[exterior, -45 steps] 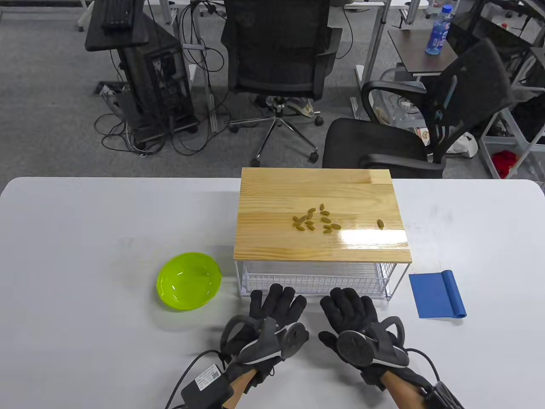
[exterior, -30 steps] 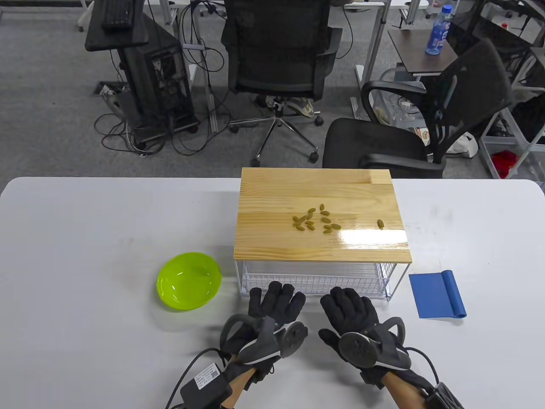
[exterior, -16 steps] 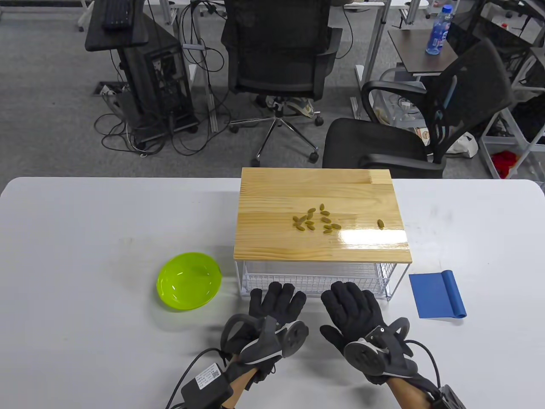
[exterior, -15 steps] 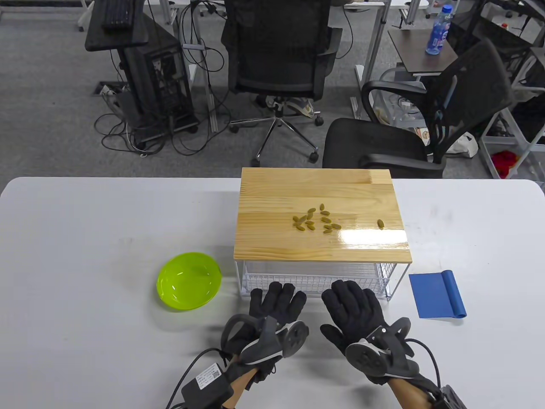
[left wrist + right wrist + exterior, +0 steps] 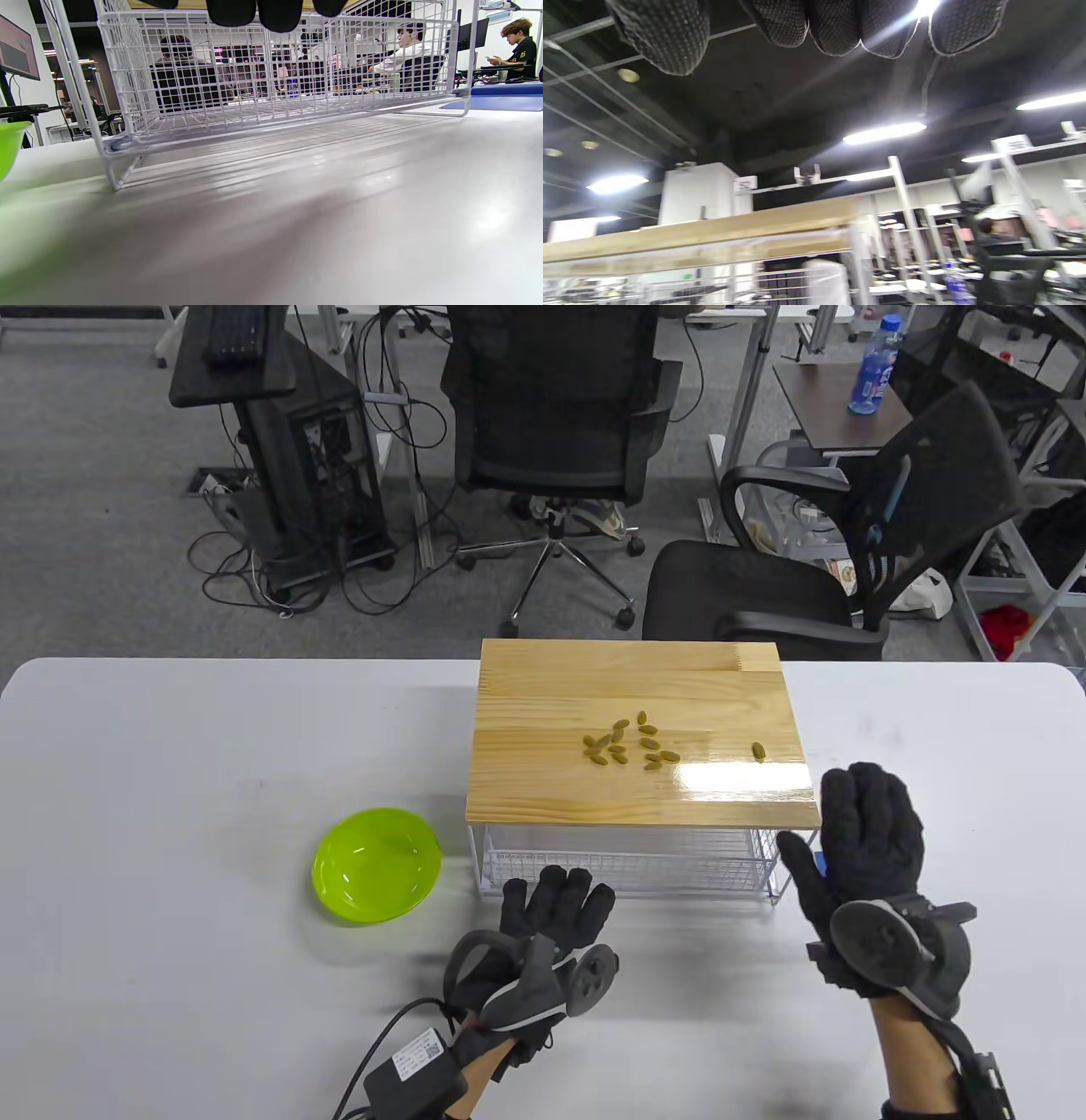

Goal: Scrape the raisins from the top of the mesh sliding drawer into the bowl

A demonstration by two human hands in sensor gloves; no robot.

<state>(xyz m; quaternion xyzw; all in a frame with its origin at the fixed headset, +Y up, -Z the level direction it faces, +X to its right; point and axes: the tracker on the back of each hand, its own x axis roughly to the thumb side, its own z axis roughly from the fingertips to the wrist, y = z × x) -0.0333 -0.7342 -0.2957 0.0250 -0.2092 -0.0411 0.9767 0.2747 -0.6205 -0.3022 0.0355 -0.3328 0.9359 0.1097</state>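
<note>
Several green-brown raisins (image 5: 632, 742) lie on the wooden top (image 5: 543, 780) of the white mesh drawer (image 5: 628, 861); one raisin (image 5: 758, 751) sits apart to the right. The lime bowl (image 5: 377, 864) stands on the table left of the drawer and holds nothing. My left hand (image 5: 556, 899) lies flat in front of the drawer with straight fingers, its fingertips (image 5: 254, 12) near the mesh (image 5: 275, 84). My right hand (image 5: 865, 823) is raised by the drawer's right front corner, fingers straight, holding nothing. It hides most of the blue scraper (image 5: 820, 861), which lies on the table (image 5: 505, 97).
Beyond the white table's (image 5: 170, 746) far edge stand office chairs (image 5: 551, 407), a computer stand (image 5: 280, 432) with cables and a side table with a water bottle (image 5: 874, 364). People sit in the background of the left wrist view. The right wrist view is blurred.
My right hand has lifted off the table in front of the drawer and swung right and forward, now over the blue scraper. The left hand, raisins and bowl have stayed put.
</note>
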